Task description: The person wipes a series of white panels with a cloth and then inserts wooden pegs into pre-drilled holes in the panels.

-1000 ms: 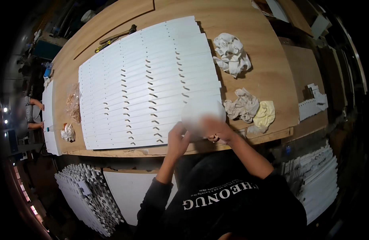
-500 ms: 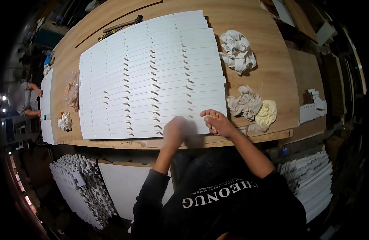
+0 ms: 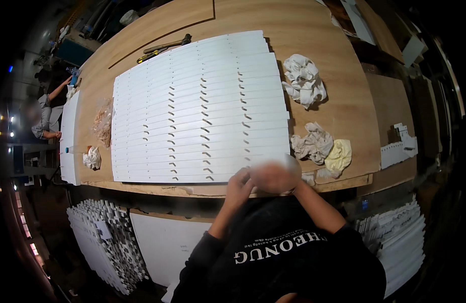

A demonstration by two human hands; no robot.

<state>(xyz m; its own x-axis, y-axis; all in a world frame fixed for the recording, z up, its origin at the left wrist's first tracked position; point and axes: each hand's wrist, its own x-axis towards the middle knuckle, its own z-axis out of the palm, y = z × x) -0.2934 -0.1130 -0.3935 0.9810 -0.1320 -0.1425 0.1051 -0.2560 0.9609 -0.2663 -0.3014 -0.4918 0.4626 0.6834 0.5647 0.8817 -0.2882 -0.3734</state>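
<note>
White strips (image 3: 187, 126) lie side by side on a wooden worktable, with rows of small holes across them. Short wooden dowels (image 3: 205, 122) stick up from several of the holes. Over the near right corner of the strips, my two hands meet. My left hand (image 3: 237, 188) has its fingers drawn together against the right one; whatever they pinch is too small to make out. My right hand (image 3: 277, 177) is smeared, so its fingers and anything in its palm cannot be told.
Left of the strips lie a clear bag of dowels (image 3: 102, 121) and a crumpled white cloth (image 3: 92, 158). A hammer (image 3: 167, 44) rests beyond them. Rags (image 3: 304, 81) are heaped at right. Across the table's left end, another person (image 3: 46, 113) reaches over white boards (image 3: 70, 136).
My left hand has moved right and nearer to me, coming up against the right hand. The view has shifted, and the other person now reaches one arm toward the table's far side.
</note>
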